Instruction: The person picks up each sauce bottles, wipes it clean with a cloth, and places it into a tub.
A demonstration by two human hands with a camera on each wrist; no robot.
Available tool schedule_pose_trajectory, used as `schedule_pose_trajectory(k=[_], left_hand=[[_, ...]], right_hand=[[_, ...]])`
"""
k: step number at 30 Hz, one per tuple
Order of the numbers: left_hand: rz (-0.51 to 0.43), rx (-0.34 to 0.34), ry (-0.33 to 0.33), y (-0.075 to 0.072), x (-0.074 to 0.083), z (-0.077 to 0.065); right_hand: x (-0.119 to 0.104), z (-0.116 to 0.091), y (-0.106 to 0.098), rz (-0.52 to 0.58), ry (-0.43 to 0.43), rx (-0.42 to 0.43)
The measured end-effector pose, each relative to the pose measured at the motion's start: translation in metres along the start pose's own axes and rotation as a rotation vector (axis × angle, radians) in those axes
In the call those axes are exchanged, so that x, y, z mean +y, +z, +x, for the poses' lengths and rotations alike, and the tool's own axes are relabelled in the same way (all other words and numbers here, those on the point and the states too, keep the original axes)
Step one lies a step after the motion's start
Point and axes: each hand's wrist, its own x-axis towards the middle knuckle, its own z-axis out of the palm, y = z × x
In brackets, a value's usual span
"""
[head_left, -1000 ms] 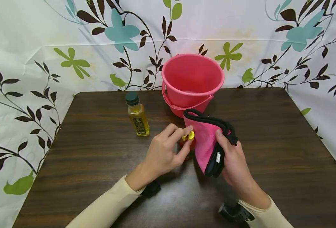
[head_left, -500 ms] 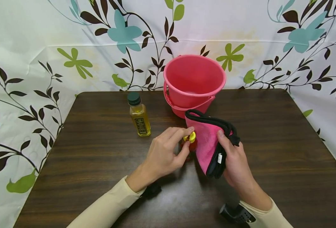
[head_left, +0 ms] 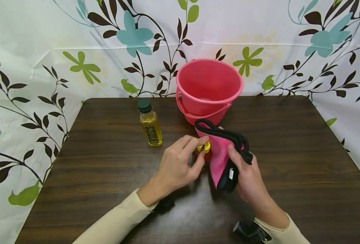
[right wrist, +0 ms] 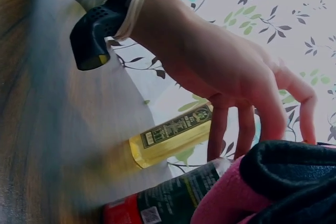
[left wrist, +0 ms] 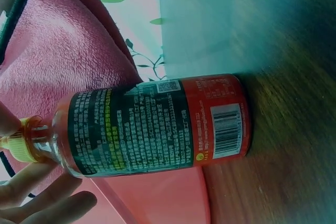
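Observation:
A sauce bottle [left wrist: 142, 129] with a dark green and red label stands on the table, seen mostly from above in the head view. My left hand [head_left: 175, 166] pinches its yellow cap [head_left: 205, 147] between thumb and fingers. A folded pink microfibre cloth [head_left: 218, 157] with black edging and a small white tag is gripped by my right hand [head_left: 249, 178], thumb on the near side. In the left wrist view the cloth [left wrist: 63, 40] lies against the bottle's side near its neck. From above, the cloth and left hand hide most of the bottle.
Behind the cloth a pink bucket [head_left: 208, 81] stands at the table's back edge, its handle lowered in front. To the left is an upright oil bottle [head_left: 151, 127] with a green cap. A floral curtain [head_left: 85, 30] hangs behind the dark wooden table [head_left: 106, 162].
The cloth and right hand have shifted slightly left and down along the sauce bottle. My left hand keeps its pinch on the cap. The whole head view has drifted a little.

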Motion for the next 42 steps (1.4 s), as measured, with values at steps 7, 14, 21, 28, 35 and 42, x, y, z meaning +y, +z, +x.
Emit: schedule_pose_trajectory(k=[7, 14, 21, 28, 35, 42], left_hand=[[-0.012, 0.018, -0.016, 0.001, 0.002, 0.0], [-0.05, 0.014, -0.016, 0.003, 0.0, -0.001], [-0.068, 0.002, -0.029, 0.003, 0.0, -0.001], [-0.073, -0.005, -0.024, 0.004, -0.001, -0.003], [-0.083, 0.008, 0.011, 0.005, -0.001, -0.002], [-0.069, 0.012, 0.008, 0.005, -0.002, -0.002]], right_hand=[[0.012, 0.0, 0.004, -0.15, -0.006, 0.04], [0.025, 0.004, 0.005, -0.211, 0.078, 0.084], [0.045, 0.012, 0.001, -0.301, 0.137, 0.119], [0.063, 0.017, -0.012, -0.303, 0.253, 0.147], [0.075, 0.023, -0.022, -0.487, 0.185, 0.148], [0.073, 0.028, -0.022, -0.6, 0.202, 0.137]])
